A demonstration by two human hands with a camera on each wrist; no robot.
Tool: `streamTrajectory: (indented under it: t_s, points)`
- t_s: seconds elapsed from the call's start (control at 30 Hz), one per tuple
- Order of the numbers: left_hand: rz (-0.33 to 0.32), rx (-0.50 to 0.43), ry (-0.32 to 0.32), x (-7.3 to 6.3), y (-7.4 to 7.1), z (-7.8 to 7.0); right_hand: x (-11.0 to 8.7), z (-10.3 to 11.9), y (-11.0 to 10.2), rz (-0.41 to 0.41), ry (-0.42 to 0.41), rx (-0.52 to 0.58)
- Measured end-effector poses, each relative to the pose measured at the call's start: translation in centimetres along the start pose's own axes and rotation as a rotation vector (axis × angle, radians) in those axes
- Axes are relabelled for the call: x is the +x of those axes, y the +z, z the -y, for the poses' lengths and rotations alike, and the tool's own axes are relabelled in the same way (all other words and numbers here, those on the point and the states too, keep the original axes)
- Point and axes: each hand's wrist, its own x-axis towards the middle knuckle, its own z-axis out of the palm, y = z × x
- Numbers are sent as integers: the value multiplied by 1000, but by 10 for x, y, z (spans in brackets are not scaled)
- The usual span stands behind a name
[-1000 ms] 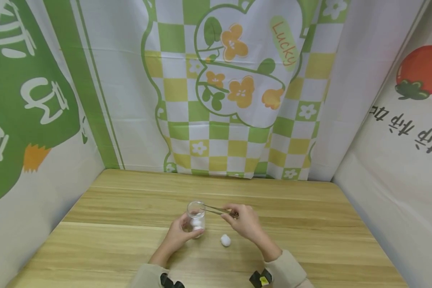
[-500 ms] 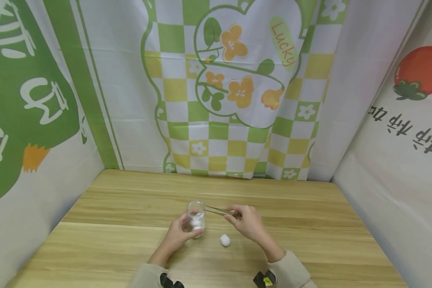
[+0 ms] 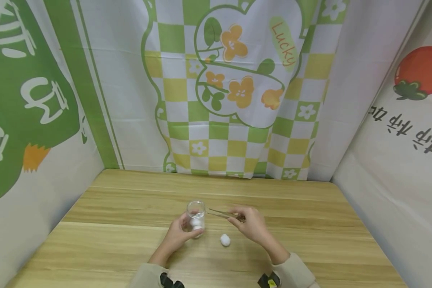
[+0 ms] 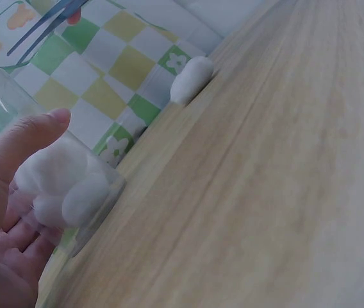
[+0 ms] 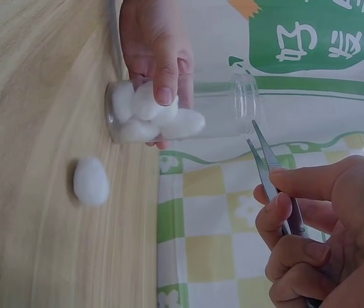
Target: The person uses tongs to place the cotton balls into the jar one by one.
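Note:
My left hand (image 3: 177, 237) grips a clear, open-mouthed jar (image 3: 196, 209) standing upright on the table. Several white cotton balls (image 5: 147, 115) fill the jar's lower part, with the thumb pressed across the glass in front of them. In my right hand (image 3: 252, 225) a pair of metal tweezers (image 5: 268, 170) is pinched between thumb and fingers. Their tips are parted, hold nothing, and point at the jar's mouth from just to its right. One loose cotton ball (image 3: 225, 240) lies on the table between the two hands, right of the jar.
The wood-grain table (image 3: 129, 200) reaches back to a green-and-yellow checked cloth (image 3: 219, 132). Printed white cloth walls stand on the left and right, the right one showing a tomato (image 3: 421, 72). Black straps (image 3: 269, 280) sit at the wrists over beige sleeves.
The tweezers and my right hand have drawn back to the right, away from the jar's mouth. My left hand, the jar and the loose cotton ball have stayed in place.

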Motion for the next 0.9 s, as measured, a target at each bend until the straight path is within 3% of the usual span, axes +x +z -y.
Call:
streamTrajectory:
  t_s: [0.4, 0.9]
  points:
    - [5, 5, 2, -1, 0, -2, -10, -12, 0, 82, 2, 15]
    - [-1, 8, 7, -1, 0, -2, -19, -31, 0, 113, -61, 11]
